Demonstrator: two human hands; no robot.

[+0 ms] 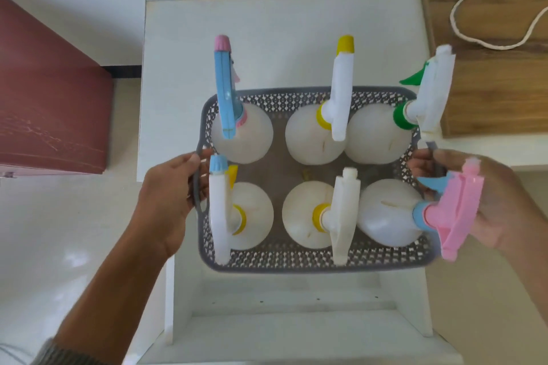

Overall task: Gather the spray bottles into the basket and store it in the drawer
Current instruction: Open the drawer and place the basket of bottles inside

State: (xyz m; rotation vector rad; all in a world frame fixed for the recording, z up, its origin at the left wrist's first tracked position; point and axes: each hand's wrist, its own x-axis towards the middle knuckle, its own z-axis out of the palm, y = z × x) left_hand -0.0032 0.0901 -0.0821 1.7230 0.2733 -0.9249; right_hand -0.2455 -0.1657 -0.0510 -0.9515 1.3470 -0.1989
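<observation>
A grey perforated basket (pixel 284 259) hangs in the air over the white cabinet, held by both its side handles. My left hand (pixel 172 195) grips the left handle and my right hand (pixel 489 201) grips the right one. Several white spray bottles stand upright inside in two rows. The far row has a blue-and-pink head (pixel 225 89), a yellow-tipped white head (pixel 341 92) and a green-triggered head (pixel 427 98). In the near row, a pink spray head (pixel 456 213) partly covers my right hand. Below the basket the white drawer (pixel 296 320) stands pulled out.
The white cabinet top (pixel 281 38) lies behind the basket. A wooden board (pixel 489 68) with a looped white cord (pixel 504 9) sits at the right. A dark red cabinet (pixel 50 104) stands at the left over a pale tiled floor.
</observation>
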